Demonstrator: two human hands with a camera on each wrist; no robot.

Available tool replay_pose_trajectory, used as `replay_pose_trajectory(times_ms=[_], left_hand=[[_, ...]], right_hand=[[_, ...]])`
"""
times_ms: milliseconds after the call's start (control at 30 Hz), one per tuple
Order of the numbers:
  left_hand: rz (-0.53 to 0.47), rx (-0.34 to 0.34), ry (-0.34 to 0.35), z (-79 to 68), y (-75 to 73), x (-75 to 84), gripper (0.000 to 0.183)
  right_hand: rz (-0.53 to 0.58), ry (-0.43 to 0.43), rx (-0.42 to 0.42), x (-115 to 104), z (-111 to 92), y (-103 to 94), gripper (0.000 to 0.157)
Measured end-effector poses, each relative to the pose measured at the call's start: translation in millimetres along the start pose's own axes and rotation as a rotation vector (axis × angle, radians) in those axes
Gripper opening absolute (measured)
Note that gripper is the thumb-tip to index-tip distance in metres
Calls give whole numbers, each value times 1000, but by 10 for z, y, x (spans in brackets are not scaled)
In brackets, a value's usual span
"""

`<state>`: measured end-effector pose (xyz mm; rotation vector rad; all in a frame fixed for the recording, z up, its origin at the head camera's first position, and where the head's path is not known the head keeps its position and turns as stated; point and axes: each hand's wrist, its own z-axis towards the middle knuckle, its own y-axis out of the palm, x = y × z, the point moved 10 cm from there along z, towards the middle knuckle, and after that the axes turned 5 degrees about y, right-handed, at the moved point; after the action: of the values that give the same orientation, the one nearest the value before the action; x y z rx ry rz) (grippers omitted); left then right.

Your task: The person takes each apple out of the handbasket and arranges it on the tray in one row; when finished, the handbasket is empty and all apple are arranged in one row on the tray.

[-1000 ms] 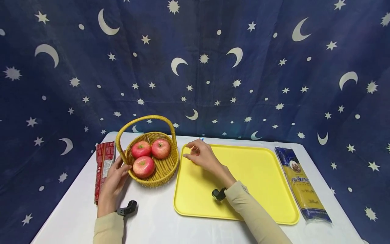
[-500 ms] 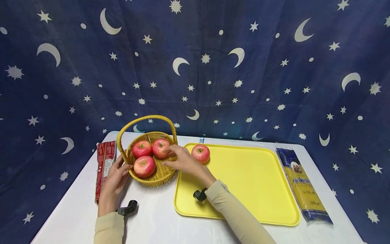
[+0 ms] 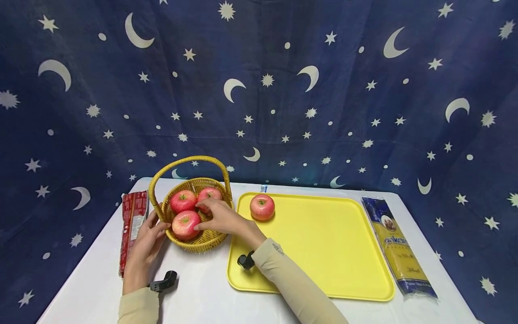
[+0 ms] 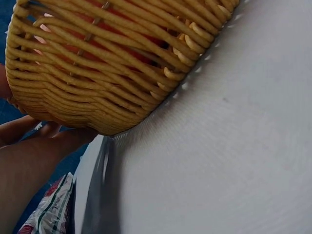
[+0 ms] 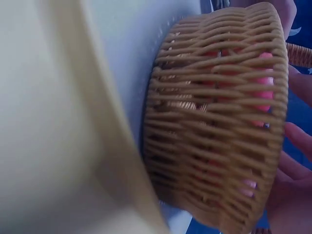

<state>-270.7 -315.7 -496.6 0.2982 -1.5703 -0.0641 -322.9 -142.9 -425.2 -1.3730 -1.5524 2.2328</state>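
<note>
My left hand (image 3: 143,247) holds the left side of the yellow wicker basket (image 3: 201,246), its thumb at the rim near the handle's foot. In the left wrist view, its fingers lie against the woven wall (image 4: 92,87). Three red apples are inside: a front apple (image 3: 185,226), a back-left apple (image 3: 183,200) and a back-right apple (image 3: 210,194), partly covered by my right hand (image 3: 226,219). That hand reaches over the basket's right rim, thumb right at the front apple's edge and fingers spread above it. Another apple (image 3: 262,207) sits on the yellow tray (image 3: 315,252).
A red packet (image 3: 132,229) lies left of the basket, beside my left forearm. Right of the tray is a blue and yellow packet (image 3: 398,247). A patterned dark blue cloth (image 3: 259,99) hangs behind the white table (image 3: 202,288).
My right hand has left the apple at the tray's back-left corner and moved left into the basket, then closer to the front apple. My left hand stays on the basket.
</note>
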Motion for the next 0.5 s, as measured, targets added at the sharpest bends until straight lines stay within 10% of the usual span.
replay_pose_trajectory(times_ms=[500], left_hand=[[9,8,12,3,3,12,79]], right_hand=[[-91,36,-67,-84,168,328,73]])
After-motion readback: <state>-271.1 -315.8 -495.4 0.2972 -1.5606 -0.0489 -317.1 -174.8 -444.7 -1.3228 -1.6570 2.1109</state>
